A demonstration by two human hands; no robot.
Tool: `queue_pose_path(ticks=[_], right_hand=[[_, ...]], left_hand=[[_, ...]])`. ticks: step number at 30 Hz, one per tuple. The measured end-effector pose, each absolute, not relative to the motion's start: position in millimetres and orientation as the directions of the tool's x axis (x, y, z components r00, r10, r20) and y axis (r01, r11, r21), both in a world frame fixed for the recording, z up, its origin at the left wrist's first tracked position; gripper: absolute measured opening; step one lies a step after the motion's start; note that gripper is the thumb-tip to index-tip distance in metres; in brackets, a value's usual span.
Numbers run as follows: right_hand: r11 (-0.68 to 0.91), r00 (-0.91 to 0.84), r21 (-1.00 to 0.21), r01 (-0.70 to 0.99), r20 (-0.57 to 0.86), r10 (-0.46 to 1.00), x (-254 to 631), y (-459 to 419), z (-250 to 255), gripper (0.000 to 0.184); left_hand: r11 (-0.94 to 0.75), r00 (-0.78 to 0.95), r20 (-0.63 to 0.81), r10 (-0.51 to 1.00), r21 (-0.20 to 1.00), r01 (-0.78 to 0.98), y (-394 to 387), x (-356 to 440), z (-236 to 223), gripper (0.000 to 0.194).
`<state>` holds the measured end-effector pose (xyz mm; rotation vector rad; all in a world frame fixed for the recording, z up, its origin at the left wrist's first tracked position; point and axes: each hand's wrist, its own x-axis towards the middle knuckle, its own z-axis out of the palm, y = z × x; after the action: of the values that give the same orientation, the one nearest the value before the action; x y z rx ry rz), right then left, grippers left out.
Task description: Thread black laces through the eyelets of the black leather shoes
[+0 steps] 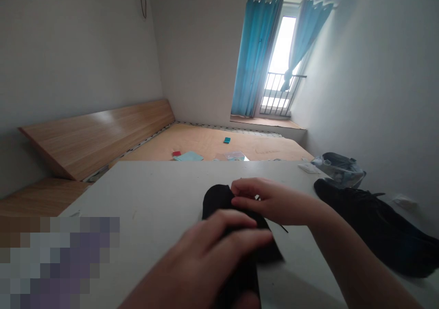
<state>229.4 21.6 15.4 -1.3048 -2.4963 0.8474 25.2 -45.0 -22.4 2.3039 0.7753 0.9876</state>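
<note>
A black shoe [217, 197] lies lengthwise on the white table, its rounded toe pointing away from me. My left hand [219, 249] is over it from the near left, fingers bent across its upper; much of the shoe is hidden under this hand. At the right side of the toe, my right hand [255, 197] is closed in a pinch. A thin black shoelace [283, 229] comes out below the right hand and seems held in its fingers, though the fingertips partly hide it. A dark flap of the shoe [272, 254] sticks out to the right, slightly blurred.
A second black laced shoe [373, 222] stands at the right of the white table [164, 194]. Behind it are a clear plastic bag [339, 167] and a small white packet [308, 168]. Beyond the table is a bed [157, 139] with several small items on it.
</note>
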Motion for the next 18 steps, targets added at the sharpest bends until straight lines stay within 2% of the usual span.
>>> queue_pose_path(ticks=[2,5,8,11,13,15,18], right_hand=[[0.430,-0.587,-0.591,0.682,-0.092,0.804,232.0,21.5,16.5,0.011],[0.413,-0.541,-0.603,0.682,-0.036,0.840,233.9,22.8,16.8,0.009],[0.472,-0.513,-0.621,0.626,0.128,0.849,234.3,24.6,18.3,0.011],[0.550,-0.547,-0.690,0.470,0.261,0.795,233.4,22.0,22.1,0.013],[0.575,-0.587,-0.743,0.343,0.309,0.748,231.9,17.8,24.5,0.013],[0.573,-0.600,-0.777,0.260,0.335,0.727,230.5,13.9,25.3,0.016],[0.557,-0.568,-0.797,0.232,0.354,0.743,230.2,13.0,23.6,0.018]], left_hand=[[-0.666,0.398,0.539,0.742,0.658,0.352,-41.2,15.4,-7.6,0.042],[-0.500,0.221,0.448,0.866,0.785,0.366,-34.2,7.0,-1.6,0.036],[-0.347,0.051,0.347,0.937,0.898,0.269,-21.0,5.2,-5.1,0.040],[-0.262,-0.074,0.272,0.960,0.957,0.122,-3.0,7.2,-10.3,0.054],[-0.122,-0.023,0.122,0.992,0.992,0.033,5.9,9.4,-13.1,0.062],[-0.006,0.074,0.005,0.997,1.000,0.022,9.1,11.4,-14.0,0.064],[0.001,0.166,-0.013,0.986,0.997,0.072,6.2,12.8,-11.0,0.056]])
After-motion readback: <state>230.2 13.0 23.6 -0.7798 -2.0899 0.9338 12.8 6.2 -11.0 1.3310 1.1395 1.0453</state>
